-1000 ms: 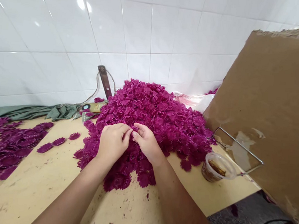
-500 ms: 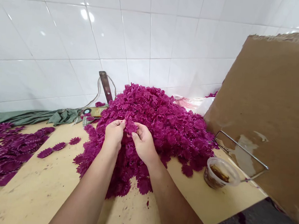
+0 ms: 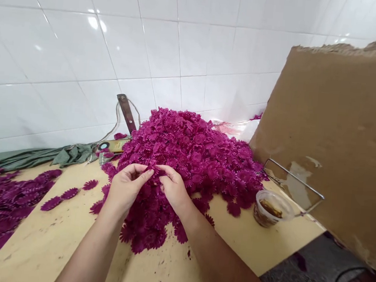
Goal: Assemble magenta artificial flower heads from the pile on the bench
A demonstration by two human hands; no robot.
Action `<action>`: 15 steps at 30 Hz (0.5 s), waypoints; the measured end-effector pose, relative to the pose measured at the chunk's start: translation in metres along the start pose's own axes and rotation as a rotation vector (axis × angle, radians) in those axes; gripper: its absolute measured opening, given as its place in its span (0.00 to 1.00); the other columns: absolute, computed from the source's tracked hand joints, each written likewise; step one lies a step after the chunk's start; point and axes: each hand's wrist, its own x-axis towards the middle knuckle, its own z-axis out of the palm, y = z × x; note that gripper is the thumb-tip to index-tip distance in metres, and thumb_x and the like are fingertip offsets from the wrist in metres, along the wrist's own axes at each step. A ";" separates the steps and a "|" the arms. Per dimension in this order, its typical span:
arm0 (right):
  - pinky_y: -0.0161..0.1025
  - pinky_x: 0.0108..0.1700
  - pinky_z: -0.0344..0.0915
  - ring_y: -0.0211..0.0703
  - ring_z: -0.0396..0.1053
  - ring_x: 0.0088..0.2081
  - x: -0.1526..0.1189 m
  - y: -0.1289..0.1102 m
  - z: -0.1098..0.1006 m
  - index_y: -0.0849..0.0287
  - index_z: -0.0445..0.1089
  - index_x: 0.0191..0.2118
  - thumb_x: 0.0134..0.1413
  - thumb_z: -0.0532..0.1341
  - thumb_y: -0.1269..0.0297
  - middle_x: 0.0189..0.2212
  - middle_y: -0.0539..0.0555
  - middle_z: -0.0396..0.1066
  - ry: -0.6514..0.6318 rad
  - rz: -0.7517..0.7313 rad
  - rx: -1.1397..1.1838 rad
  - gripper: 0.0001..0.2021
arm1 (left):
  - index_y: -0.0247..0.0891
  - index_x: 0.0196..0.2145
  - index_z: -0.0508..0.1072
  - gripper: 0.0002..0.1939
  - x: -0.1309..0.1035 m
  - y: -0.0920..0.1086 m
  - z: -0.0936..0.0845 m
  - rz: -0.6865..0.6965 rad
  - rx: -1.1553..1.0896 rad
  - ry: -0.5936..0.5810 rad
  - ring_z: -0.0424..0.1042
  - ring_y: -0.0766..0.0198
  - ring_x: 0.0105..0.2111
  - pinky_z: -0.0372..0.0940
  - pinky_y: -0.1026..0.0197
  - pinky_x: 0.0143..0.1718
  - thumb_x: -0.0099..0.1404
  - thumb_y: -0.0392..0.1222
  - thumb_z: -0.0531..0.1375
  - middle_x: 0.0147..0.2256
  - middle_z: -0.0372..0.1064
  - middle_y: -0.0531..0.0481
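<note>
A big heap of magenta fabric flower heads [image 3: 193, 154] lies on the pale wooden table [image 3: 51, 238] against the white tiled wall. My left hand [image 3: 125, 188] and my right hand [image 3: 172, 188] meet over the near side of the heap. Between their fingertips they pinch one magenta flower piece [image 3: 154, 169]. Both forearms reach in from the bottom of the view.
A flatter spread of the same flower pieces [image 3: 1, 199] lies at the left, with a few loose ones beside it. A small plastic cup of brown stuff [image 3: 269, 208] stands right of the heap, by a wire frame [image 3: 297, 185] and a large cardboard sheet [image 3: 336, 141]. Green cloth [image 3: 38, 156] lies along the wall.
My hands rose to the heap's upper part with a flower half a second ago, and now sit lower and slightly left, still pinching a flower piece. The view shifted a little.
</note>
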 end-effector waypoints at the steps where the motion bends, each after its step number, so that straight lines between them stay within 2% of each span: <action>1: 0.36 0.32 0.63 0.37 0.63 0.28 -0.002 -0.001 0.000 0.56 0.67 0.31 0.44 0.53 0.66 0.22 0.47 0.64 0.015 0.009 -0.009 0.07 | 0.36 0.23 0.68 0.20 -0.003 -0.003 0.001 -0.004 0.006 0.011 0.61 0.70 0.20 0.58 0.65 0.23 0.35 0.51 0.67 0.20 0.64 0.55; 5: 0.36 0.38 0.62 0.38 0.64 0.32 -0.013 -0.013 0.003 0.58 0.66 0.27 0.46 0.57 0.57 0.26 0.49 0.67 0.022 -0.078 -0.104 0.09 | 0.36 0.22 0.69 0.16 -0.008 -0.008 -0.002 0.067 0.058 0.021 0.62 0.68 0.23 0.59 0.65 0.26 0.40 0.51 0.64 0.21 0.66 0.54; 9: 0.40 0.42 0.61 0.40 0.65 0.33 -0.019 -0.018 0.003 0.58 0.68 0.27 0.48 0.55 0.62 0.28 0.51 0.69 -0.021 -0.141 -0.304 0.07 | 0.37 0.23 0.70 0.12 -0.015 -0.008 -0.015 0.112 0.094 -0.005 0.63 0.67 0.25 0.59 0.64 0.29 0.46 0.49 0.61 0.22 0.67 0.54; 12: 0.42 0.43 0.60 0.42 0.65 0.32 -0.019 -0.021 -0.003 0.57 0.68 0.25 0.47 0.54 0.65 0.26 0.51 0.69 0.032 -0.154 -0.451 0.07 | 0.37 0.24 0.69 0.12 -0.013 -0.007 -0.032 0.058 0.004 0.131 0.63 0.67 0.24 0.60 0.64 0.29 0.46 0.49 0.60 0.22 0.65 0.55; 15: 0.44 0.42 0.60 0.42 0.64 0.31 -0.013 -0.025 -0.012 0.58 0.67 0.24 0.47 0.55 0.66 0.26 0.52 0.68 0.079 -0.113 -0.498 0.06 | 0.37 0.30 0.68 0.14 0.000 -0.008 -0.046 0.048 -0.010 0.284 0.68 0.63 0.29 0.64 0.59 0.34 0.47 0.48 0.59 0.26 0.68 0.51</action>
